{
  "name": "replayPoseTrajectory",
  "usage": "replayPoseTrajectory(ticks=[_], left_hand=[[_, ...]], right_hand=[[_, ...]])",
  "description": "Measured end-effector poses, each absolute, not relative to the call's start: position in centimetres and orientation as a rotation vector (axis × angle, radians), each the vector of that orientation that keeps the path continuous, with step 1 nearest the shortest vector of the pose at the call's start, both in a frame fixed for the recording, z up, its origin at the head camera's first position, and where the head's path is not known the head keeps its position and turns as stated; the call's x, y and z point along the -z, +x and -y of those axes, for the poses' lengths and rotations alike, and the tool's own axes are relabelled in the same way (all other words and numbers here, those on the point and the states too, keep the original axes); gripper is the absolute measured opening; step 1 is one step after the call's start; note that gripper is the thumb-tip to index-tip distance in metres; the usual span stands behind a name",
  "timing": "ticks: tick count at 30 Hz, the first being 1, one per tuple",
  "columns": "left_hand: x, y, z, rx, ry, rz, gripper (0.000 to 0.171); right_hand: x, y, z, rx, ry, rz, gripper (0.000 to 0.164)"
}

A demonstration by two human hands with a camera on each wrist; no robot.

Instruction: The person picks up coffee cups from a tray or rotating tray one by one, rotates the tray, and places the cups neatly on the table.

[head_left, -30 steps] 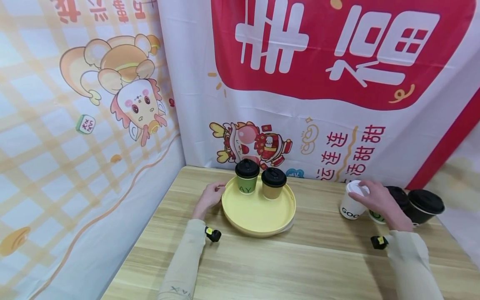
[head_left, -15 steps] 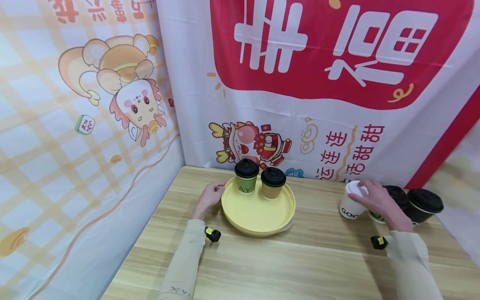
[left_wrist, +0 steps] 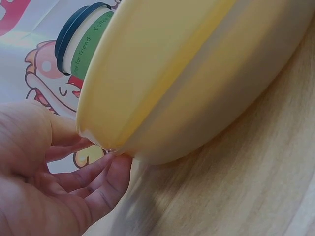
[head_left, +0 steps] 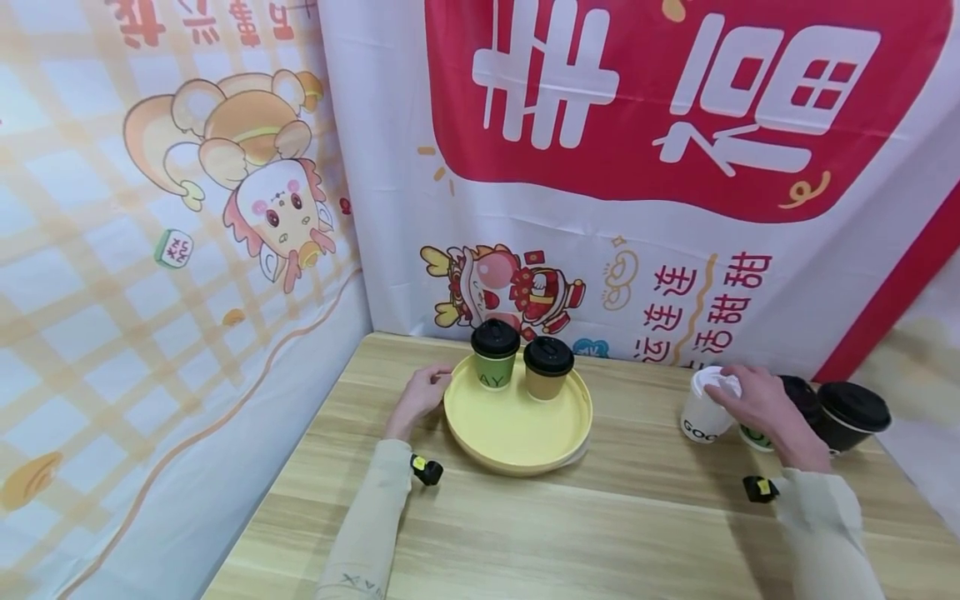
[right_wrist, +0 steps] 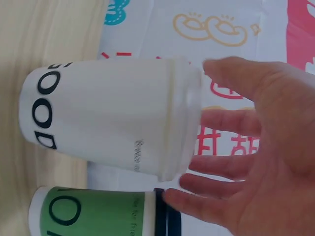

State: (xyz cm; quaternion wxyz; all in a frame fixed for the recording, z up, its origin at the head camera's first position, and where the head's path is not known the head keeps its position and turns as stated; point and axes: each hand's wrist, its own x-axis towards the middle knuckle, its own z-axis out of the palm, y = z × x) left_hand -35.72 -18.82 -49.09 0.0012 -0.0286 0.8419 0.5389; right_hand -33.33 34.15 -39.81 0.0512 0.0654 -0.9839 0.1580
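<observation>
My left hand (head_left: 420, 398) is at the left edge of a round yellow tray (head_left: 517, 433). In the left wrist view, its thumb and fingers pinch the tray's rim (left_wrist: 106, 140). On the tray stand a green cup (head_left: 493, 372) and a tan cup (head_left: 544, 386), both with black lids. My right hand (head_left: 761, 404) is over a white cup (head_left: 701, 417) with a white lid. In the right wrist view its spread fingers lie at the lid (right_wrist: 186, 118), not wrapped round the cup. A green cup (right_wrist: 98, 211) with a dark lid stands close beside it.
A large black cup (head_left: 847, 417) stands at the far right, partly behind the right forearm. A printed cloth (head_left: 390, 208) hangs behind the wooden table (head_left: 570, 533), with another cloth (head_left: 247, 350) along the left.
My right hand has shifted very slightly right over the white cup, showing a bit more of its lid. The left hand, tray and cups stay in place.
</observation>
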Motion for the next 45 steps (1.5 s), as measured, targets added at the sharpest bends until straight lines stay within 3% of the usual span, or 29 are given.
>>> replayPoseTrajectory(ticks=[11, 21, 37, 45], left_hand=[[49.1, -35.8, 18.8, -1.682, -0.102, -2.654, 0.034], [49.4, -36.1, 18.4, -1.679, -0.11, -2.661, 0.033], [49.4, -35.9, 18.7, -1.648, -0.099, -2.709, 0.033], [49.4, -35.7, 18.7, -1.662, -0.103, -2.708, 0.033]], right_hand=[[39.4, -32.6, -32.1, -0.674, 0.195, 2.687, 0.039], [38.4, -32.0, -29.2, -0.847, 0.338, 2.373, 0.023], [39.7, -32.9, -25.2, -1.488, 0.474, 2.577, 0.054], [41.4, -33.9, -23.3, -1.66, 0.41, 2.669, 0.064]])
